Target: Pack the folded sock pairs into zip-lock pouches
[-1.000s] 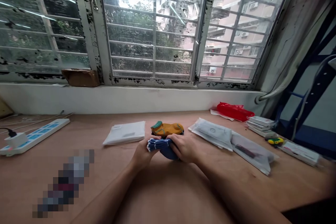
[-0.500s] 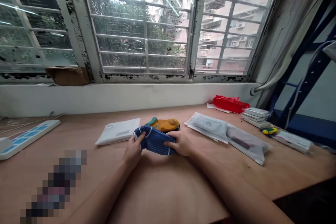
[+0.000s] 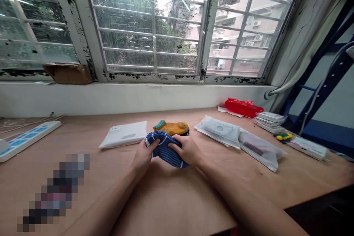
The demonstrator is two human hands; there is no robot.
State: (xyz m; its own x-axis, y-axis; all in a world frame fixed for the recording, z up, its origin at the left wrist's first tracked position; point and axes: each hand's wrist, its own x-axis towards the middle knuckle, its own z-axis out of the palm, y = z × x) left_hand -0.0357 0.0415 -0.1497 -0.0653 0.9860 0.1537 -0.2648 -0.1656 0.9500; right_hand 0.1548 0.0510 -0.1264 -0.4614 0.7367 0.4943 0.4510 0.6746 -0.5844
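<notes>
A blue sock point(image 3: 169, 152) with thin white stripes is stretched between my two hands, just above the table. My left hand point(image 3: 144, 155) pinches its left end, thumb on top. At the other end, my right hand point(image 3: 188, 150) grips the sock with the thumb laid across the fabric; the fingers behind it are hidden. Right behind the blue sock lies a mustard-yellow sock point(image 3: 178, 128) with a green part at its left and something dark beneath it.
A white packet point(image 3: 124, 134) lies to the left, a power strip point(image 3: 33, 138) farther left. On the right are frosted plastic bags point(image 3: 218, 129), a red plastic bag point(image 3: 243, 107), stacked small boxes point(image 3: 269, 121) and a yellow-green item point(image 3: 283, 137). A window stands behind the wooden table point(image 3: 171, 206).
The blue sock has tilted, its right end dropping slightly. My right thumb has shifted left across the fabric. The view has moved a little.
</notes>
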